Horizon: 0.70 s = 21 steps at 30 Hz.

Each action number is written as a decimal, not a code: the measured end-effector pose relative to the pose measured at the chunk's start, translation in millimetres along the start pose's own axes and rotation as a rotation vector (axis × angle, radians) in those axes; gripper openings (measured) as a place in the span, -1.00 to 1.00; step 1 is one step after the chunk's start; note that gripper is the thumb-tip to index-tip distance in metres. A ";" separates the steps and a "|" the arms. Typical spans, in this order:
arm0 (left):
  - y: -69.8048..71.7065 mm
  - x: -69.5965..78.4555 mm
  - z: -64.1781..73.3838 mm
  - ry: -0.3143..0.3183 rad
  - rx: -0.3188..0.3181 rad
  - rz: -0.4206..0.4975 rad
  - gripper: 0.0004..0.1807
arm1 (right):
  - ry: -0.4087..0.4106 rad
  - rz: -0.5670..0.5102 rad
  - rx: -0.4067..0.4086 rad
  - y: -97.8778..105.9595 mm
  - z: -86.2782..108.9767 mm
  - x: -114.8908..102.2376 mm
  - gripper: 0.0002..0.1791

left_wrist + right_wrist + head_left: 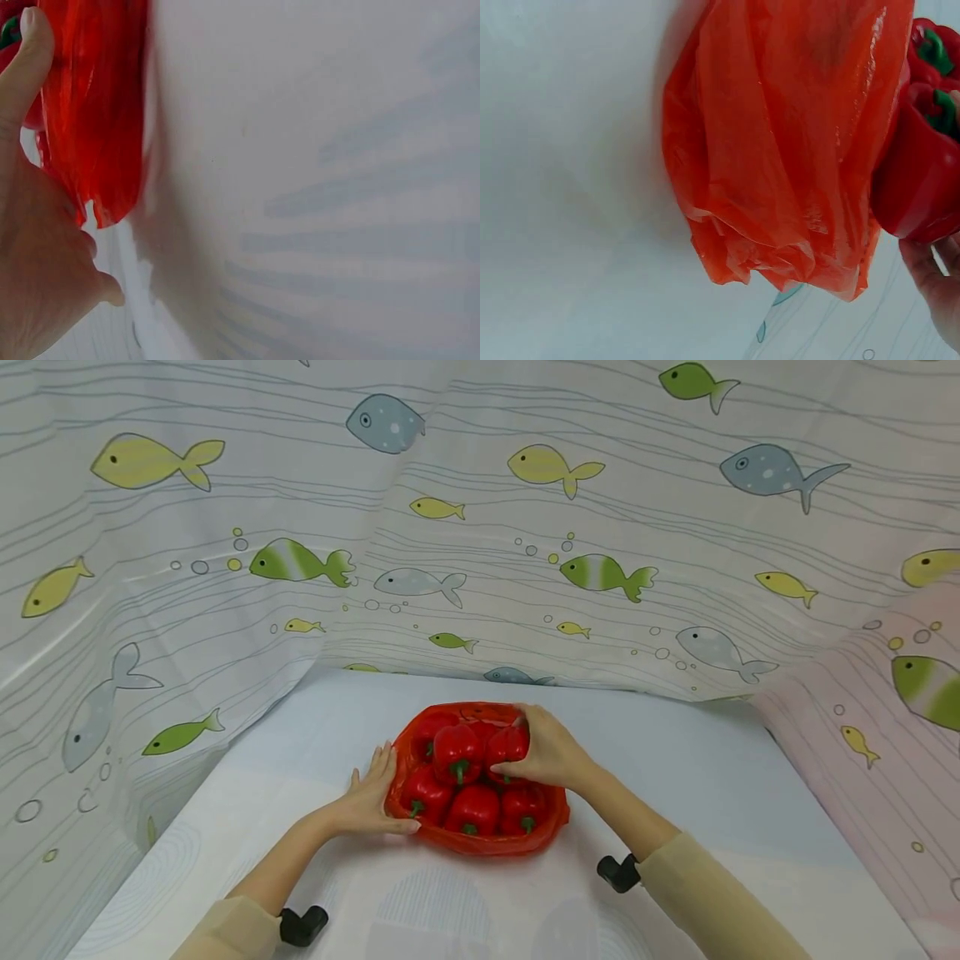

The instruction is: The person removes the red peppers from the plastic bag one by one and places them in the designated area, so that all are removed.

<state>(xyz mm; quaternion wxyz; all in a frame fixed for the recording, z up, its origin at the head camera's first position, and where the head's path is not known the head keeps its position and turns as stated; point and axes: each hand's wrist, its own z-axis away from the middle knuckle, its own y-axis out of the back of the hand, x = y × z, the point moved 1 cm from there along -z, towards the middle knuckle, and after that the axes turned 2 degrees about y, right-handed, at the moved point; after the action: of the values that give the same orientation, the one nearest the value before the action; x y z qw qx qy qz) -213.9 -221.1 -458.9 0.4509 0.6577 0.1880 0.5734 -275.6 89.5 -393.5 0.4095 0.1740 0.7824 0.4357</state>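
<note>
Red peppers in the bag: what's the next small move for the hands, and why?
Probably lift the pepper straight up: the right hand already grips it atop the pile, and the left hand rests flat against the red bag, steadying it on the table.

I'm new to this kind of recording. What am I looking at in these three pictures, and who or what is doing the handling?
No machine here: a person works with bare hands. The wide picture comes from a camera on their head; the two close-ups come from cameras on each wrist. On the white table lies an open red plastic bag full of red peppers. The left hand rests flat against the bag's side. The right hand grips one red pepper at the top of the pile. Fish-patterned curtains surround the table.
</note>
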 end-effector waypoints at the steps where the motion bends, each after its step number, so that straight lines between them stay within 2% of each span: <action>1: 0.0 -0.1 0.0 0.000 0.001 0.000 0.40 | 0.028 0.017 0.011 -0.1 0.6 -0.1 0.03; 6: -0.4 -1.3 0.1 -0.003 0.006 -0.004 0.39 | 0.161 0.091 0.068 -0.8 4.3 -0.4 -0.05; 14: -1.7 0.4 3.5 0.000 0.007 -0.010 0.38 | 0.338 0.111 0.201 -2.9 13.5 3.3 -0.18; 21: 0.1 4.2 6.4 0.007 -0.005 0.002 0.38 | 0.405 0.124 0.287 4.8 16.2 1.4 -0.17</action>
<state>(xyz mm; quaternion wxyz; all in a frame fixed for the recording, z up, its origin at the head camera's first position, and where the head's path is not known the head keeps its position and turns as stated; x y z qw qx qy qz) -206.9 -220.3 -456.0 0.4513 0.6547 0.1872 0.5768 -264.0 101.8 -394.8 0.1879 0.1872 0.8903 0.3703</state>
